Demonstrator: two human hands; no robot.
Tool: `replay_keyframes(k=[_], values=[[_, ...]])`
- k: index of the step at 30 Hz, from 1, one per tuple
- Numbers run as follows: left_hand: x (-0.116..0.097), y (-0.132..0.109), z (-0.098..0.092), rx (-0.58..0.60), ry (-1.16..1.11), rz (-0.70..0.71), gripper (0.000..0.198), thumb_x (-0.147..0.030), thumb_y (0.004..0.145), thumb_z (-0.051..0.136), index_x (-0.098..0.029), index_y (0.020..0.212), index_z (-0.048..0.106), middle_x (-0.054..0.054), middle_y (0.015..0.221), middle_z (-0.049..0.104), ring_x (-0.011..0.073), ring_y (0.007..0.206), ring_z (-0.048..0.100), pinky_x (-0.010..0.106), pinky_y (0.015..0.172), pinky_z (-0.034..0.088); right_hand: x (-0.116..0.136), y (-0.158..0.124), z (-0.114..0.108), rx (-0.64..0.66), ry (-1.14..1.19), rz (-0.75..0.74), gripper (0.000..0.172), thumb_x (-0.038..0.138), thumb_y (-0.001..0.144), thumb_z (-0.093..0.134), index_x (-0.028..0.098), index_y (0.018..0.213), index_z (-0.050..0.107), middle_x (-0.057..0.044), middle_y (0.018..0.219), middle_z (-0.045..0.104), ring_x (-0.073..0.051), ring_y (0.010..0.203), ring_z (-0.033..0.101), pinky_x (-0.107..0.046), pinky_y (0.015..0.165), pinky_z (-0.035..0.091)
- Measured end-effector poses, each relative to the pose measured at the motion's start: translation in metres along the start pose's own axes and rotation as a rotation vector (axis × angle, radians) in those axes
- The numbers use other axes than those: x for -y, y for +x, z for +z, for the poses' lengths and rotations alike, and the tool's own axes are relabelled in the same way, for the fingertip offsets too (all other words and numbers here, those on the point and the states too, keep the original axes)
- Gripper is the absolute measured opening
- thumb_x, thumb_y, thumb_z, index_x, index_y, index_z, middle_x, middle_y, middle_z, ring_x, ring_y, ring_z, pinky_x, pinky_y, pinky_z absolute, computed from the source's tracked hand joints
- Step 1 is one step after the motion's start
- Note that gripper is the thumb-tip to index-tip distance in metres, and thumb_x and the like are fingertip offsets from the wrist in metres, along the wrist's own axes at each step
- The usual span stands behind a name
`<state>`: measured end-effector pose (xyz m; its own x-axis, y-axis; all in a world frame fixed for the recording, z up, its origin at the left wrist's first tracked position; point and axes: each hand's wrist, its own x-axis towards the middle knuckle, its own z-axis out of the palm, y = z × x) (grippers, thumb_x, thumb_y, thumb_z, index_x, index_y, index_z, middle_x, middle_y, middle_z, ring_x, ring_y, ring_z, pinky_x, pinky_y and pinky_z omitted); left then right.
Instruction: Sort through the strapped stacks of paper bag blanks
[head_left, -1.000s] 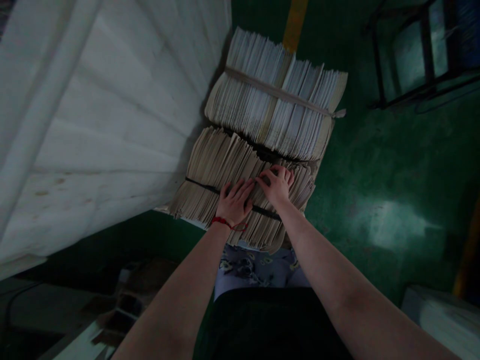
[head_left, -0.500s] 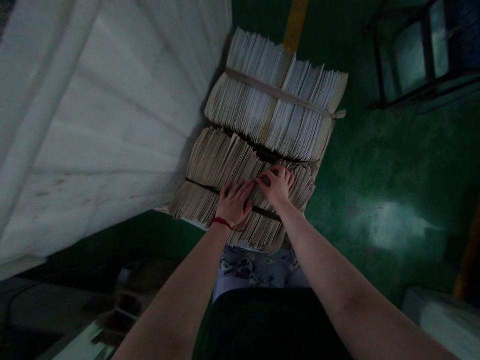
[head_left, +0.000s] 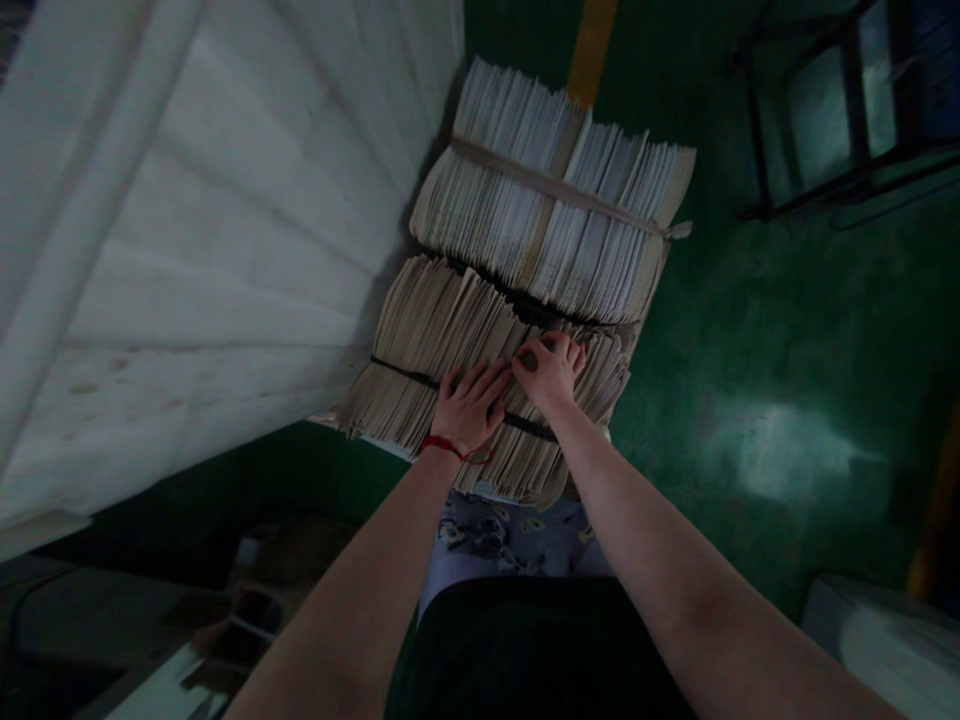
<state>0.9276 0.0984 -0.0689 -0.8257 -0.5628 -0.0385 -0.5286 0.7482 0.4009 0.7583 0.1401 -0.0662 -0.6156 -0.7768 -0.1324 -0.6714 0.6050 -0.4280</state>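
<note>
A lower bundle of paper (head_left: 442,335), bound by a dark strap (head_left: 405,372), is laid on a green painted floor (head_left: 750,320). The left grip (head_left: 469,408) is spread wide and flat on the bundle; the right grip (head_left: 547,375) is curled narrowly over its edges, though whether sheets are held cannot be told. A paler bundle (head_left: 555,200) is set just beyond it, a large white panel (head_left: 210,250) stands beside it, and a dark metal frame (head_left: 817,120) is seen well apart from it.
</note>
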Motion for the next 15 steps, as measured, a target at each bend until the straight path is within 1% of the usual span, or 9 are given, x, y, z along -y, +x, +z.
replay_keyframes(k=[4,8,12,15], values=[[0.000,0.000,0.001,-0.002,-0.010,-0.009,0.053,-0.030,0.096,0.044,-0.034,0.149,0.037,-0.002,0.152,0.042,0.0246,0.141,0.040,0.054,0.119,0.020,-0.005,-0.001,-0.001,-0.049,0.035,-0.063,0.019,0.047,0.083,0.064,0.030,0.091,0.070,-0.006,0.114,0.051,-0.030,0.114,0.042,-0.060,0.109,0.021],[0.000,0.000,0.001,0.003,-0.017,-0.009,0.053,-0.030,0.096,0.044,-0.035,0.148,0.038,-0.003,0.153,0.042,0.0243,0.141,0.039,0.054,0.119,0.019,-0.009,-0.002,-0.003,-0.036,0.030,-0.100,0.022,0.048,0.086,0.061,0.029,0.093,0.070,-0.007,0.116,0.050,-0.030,0.114,0.042,-0.060,0.109,0.021],[0.001,0.001,0.000,0.014,-0.010,-0.011,0.051,-0.031,0.097,0.043,-0.035,0.147,0.040,-0.003,0.153,0.041,0.0237,0.141,0.039,0.054,0.119,0.019,-0.004,-0.002,-0.002,-0.024,0.034,-0.049,0.017,0.043,0.081,0.066,0.030,0.091,0.068,-0.006,0.117,0.050,-0.030,0.116,0.041,-0.058,0.109,0.021],[0.001,0.000,0.001,0.015,-0.004,-0.011,0.047,-0.031,0.097,0.042,-0.035,0.144,0.044,-0.004,0.153,0.041,0.0231,0.141,0.039,0.053,0.119,0.019,0.004,-0.002,0.000,-0.037,0.032,0.031,0.023,0.039,0.076,0.068,0.026,0.095,0.065,-0.007,0.117,0.050,-0.031,0.116,0.040,-0.058,0.107,0.024]])
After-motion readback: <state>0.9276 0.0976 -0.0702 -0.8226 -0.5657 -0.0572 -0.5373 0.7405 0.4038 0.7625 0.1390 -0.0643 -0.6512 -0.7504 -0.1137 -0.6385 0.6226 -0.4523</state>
